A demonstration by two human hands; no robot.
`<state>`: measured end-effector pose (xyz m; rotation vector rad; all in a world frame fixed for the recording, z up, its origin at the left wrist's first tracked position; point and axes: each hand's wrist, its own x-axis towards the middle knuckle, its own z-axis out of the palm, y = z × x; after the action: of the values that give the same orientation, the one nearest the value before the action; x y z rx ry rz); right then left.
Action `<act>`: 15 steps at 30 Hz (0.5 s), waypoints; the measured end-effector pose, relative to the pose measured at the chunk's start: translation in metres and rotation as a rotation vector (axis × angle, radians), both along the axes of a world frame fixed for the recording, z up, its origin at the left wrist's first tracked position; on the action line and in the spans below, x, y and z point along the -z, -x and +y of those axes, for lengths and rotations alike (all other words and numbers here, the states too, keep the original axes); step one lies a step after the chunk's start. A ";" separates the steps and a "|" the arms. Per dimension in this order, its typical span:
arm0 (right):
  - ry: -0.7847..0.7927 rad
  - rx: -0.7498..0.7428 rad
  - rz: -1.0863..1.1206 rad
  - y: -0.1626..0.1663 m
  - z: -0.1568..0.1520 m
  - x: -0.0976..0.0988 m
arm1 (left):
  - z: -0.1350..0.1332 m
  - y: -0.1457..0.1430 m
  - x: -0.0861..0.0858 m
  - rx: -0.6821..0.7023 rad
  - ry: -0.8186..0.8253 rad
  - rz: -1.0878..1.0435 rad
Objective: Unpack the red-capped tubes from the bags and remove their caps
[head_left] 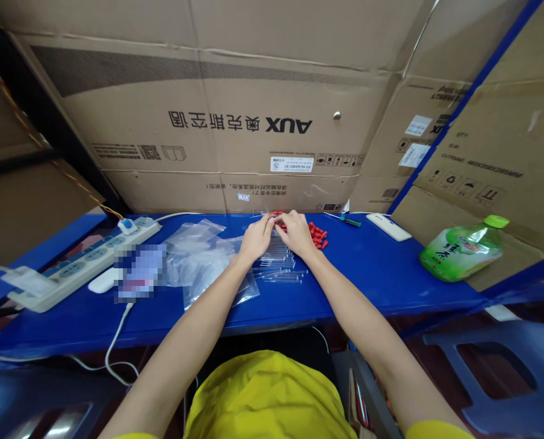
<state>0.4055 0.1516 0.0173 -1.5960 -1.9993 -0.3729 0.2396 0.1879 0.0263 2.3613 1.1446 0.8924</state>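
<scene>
My left hand (pixel 257 236) and my right hand (pixel 296 231) meet over the middle of the blue table, fingertips close together. Both have their fingers bent in a pinch; whatever is between them is too small and covered to make out. Just below lie several thin clear tubes (pixel 281 277), side by side and partly beneath the hands. A pile of small red caps (pixel 318 236) sits right beside my right hand, and more red shows behind the fingertips. Clear plastic bags (pixel 203 265) are spread to the left, partly under my left forearm.
At left are a white power strip (pixel 82 268) with plugs and a blurred-out phone (pixel 141 272) on a cable. A screwdriver (pixel 349 221), a white phone-like object (pixel 388 227) and a green drink bottle (pixel 461 250) lie to the right. Cardboard (pixel 235 73) walls the back.
</scene>
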 end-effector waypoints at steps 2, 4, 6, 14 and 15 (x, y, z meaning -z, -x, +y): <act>0.006 -0.055 -0.014 0.001 0.001 0.002 | -0.002 0.000 -0.001 0.055 -0.038 0.000; 0.007 -0.069 -0.036 0.001 0.000 0.002 | -0.003 0.000 -0.001 0.043 -0.056 0.045; -0.011 -0.052 -0.048 0.000 -0.003 -0.001 | -0.003 0.001 -0.002 -0.014 -0.062 0.106; -0.116 -0.024 -0.188 -0.001 -0.015 -0.017 | 0.003 0.008 -0.005 0.014 -0.107 0.257; -0.109 -0.027 -0.214 0.000 -0.014 -0.016 | 0.003 0.008 -0.005 0.034 -0.108 0.265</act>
<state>0.4059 0.1376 0.0333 -1.5134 -2.1155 -0.6552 0.2318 0.1905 0.0309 2.6404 1.1742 0.6595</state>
